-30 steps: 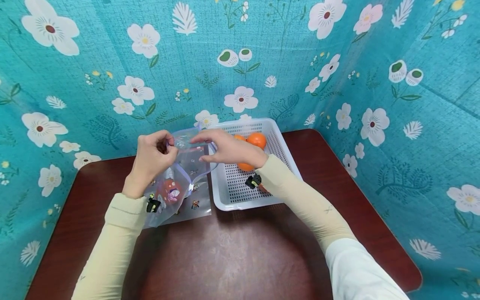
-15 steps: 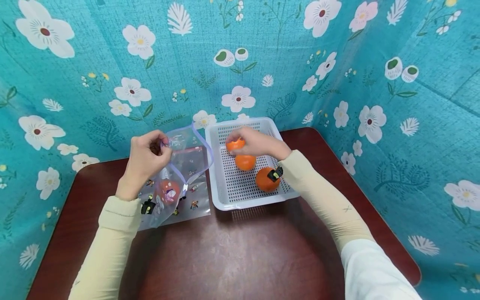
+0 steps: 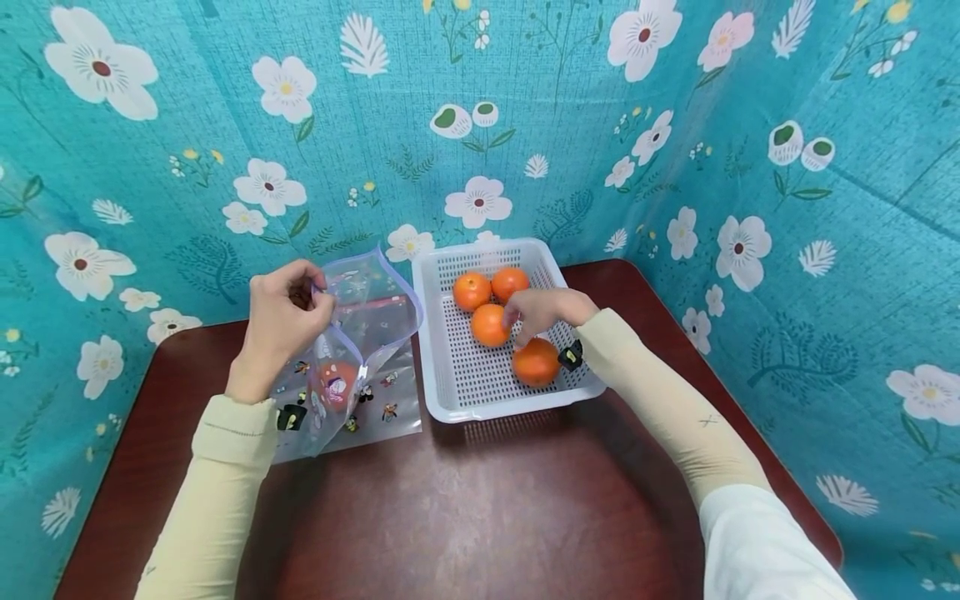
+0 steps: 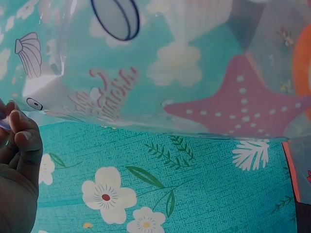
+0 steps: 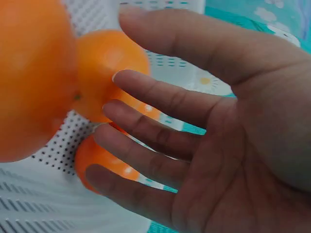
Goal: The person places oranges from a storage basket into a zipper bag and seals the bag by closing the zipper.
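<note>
My left hand point(image 3: 279, 321) pinches the purple-edged rim of a clear zip bag point(image 3: 318, 429), whose mouth stands wide apart. A slider point(image 3: 362, 372) hangs on the rim. In the left wrist view, the bag bears a pink starfish print point(image 4: 238, 104), and something round and orange point(image 4: 302, 68) shows at the right edge. My right hand point(image 3: 546, 310) is over a white basket with its fingers spread and nothing held. It hovers between a middle orange point(image 3: 489, 326) and a larger-looking front orange point(image 3: 536, 362); whether it touches either is unclear. Two more oranges point(image 3: 472, 292) lie behind.
The white perforated basket point(image 3: 465, 413) stands right of the bag on a dark red table point(image 3: 480, 508). Under the bag lies a flat clear sheet or bag with cartoon figures point(image 3: 408, 408). A teal flowered cloth point(image 3: 600, 192) hangs behind and to the right.
My right hand has left the bag's mouth, passed over the far-left orange with fingers about it, then moved right and forward, off that orange. My left hand keeps the rim, shifted slightly left.
</note>
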`<action>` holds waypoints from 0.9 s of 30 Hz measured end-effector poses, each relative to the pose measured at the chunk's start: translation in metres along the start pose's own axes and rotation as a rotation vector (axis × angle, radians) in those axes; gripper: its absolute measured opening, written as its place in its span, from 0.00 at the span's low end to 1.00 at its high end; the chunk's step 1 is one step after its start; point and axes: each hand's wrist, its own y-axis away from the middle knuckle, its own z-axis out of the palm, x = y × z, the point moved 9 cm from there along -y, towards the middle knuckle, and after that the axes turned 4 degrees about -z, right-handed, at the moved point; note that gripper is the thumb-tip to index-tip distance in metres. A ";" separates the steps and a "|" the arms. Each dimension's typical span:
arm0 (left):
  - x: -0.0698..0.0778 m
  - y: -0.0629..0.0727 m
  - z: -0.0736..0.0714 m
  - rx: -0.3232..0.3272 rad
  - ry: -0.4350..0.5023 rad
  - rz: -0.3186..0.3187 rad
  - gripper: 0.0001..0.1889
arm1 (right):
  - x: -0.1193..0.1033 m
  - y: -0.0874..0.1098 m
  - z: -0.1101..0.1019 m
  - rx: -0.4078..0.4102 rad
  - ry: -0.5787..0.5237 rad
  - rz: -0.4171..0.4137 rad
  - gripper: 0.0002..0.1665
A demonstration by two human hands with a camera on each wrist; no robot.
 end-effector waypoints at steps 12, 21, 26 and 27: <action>-0.005 0.001 -0.013 0.064 -0.016 -0.001 0.06 | 0.013 -0.005 0.022 -0.101 -0.022 0.041 0.32; -0.006 0.002 -0.015 0.072 -0.001 -0.003 0.07 | 0.017 -0.005 0.029 -0.161 0.055 0.059 0.37; -0.006 0.003 -0.014 0.078 0.011 -0.007 0.07 | 0.022 -0.003 0.037 -0.190 -0.024 0.114 0.39; -0.006 0.003 -0.014 0.077 0.011 -0.006 0.08 | 0.023 -0.002 0.039 -0.193 -0.031 0.123 0.40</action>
